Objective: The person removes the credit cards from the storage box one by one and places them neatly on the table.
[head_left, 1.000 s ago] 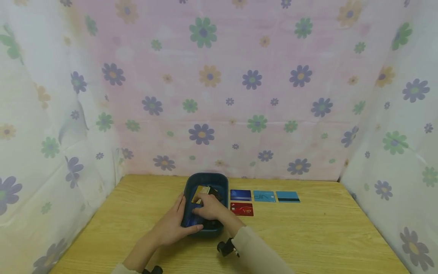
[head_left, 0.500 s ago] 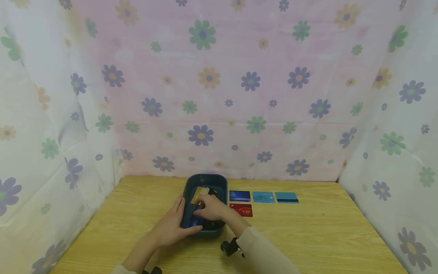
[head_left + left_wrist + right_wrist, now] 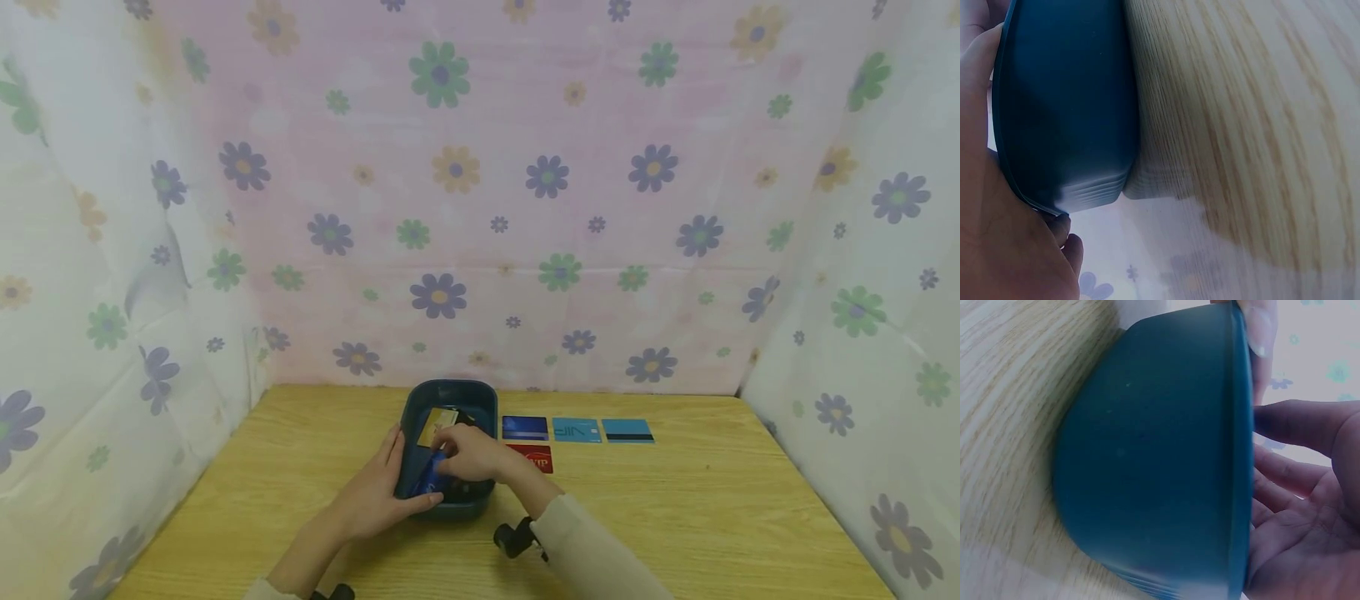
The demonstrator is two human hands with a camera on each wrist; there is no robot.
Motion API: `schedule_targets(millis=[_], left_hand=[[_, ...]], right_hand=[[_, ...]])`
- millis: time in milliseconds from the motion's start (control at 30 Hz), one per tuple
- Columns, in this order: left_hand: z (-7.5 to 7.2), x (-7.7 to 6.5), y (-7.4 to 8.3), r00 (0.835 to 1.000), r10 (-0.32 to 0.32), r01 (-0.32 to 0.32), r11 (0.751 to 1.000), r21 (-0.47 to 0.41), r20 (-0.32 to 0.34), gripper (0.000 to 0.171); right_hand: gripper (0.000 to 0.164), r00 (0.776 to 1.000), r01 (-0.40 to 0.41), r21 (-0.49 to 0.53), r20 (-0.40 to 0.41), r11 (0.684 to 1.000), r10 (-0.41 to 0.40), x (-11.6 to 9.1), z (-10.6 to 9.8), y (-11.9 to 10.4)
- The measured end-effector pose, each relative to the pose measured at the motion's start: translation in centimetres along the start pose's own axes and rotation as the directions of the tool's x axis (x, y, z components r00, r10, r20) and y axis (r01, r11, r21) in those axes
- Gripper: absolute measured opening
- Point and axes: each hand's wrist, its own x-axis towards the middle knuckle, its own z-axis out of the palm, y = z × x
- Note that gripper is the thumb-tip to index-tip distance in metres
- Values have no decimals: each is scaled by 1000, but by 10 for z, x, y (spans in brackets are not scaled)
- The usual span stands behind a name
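A dark blue plastic bin (image 3: 486,400) stands on the table with several cards inside. My left hand (image 3: 372,493) holds its left side and near corner, the thumb over the near rim. Inside the bin, my right hand (image 3: 471,454) pinches the upper edge of a blue card (image 3: 429,477), which lies tilted. A gold card (image 3: 435,427) lies beyond the fingers, and dark cards are partly hidden under the right hand. The right wrist view shows the bin's outer wall (image 3: 1154,450) hiding the right fingertips; the left wrist view shows the opposite wall (image 3: 1072,106).
Right of the bin lie a dark blue card (image 3: 525,428), a light blue VIP card (image 3: 576,430) and a blue card with a black stripe (image 3: 628,431) in a row. Below the first is a red VIP card (image 3: 536,458), partly covered by the right wrist. Flowered cloth (image 3: 480,208) surrounds the wooden table (image 3: 712,500).
My right hand's fingers have come together on the blue card in the bin, and the card now shows more and sits at a tilt. The left hand keeps its place.
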Motion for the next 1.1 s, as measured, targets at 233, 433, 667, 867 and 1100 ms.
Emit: schedule_targets(millis=[233,433,667,867,1100], left_hand=[[-2,-1,1,1000,-4,4,1000,-8,7,130],[-1,-2,1,1000,-4,4,1000,-6,6,130],[2,-2,0,1000,-9,9,1000,12,-1,129],[1,-3,1,1000,-5,5,1000,4,1,128],[0,-2,2,1000,-1,1,1000,4,-4,126]], right_hand=[[32,999,-28,144,23,989,25,-4,-3,0],[31,999,-44,152,0,987,45,-8,-3,0],[33,999,-36,139,-29,990,40,-9,-1,3],[33,996,-31,183,-74,983,45,-7,-1,6],[27,994,-3,234,-109,972,29,-8,-1,8]])
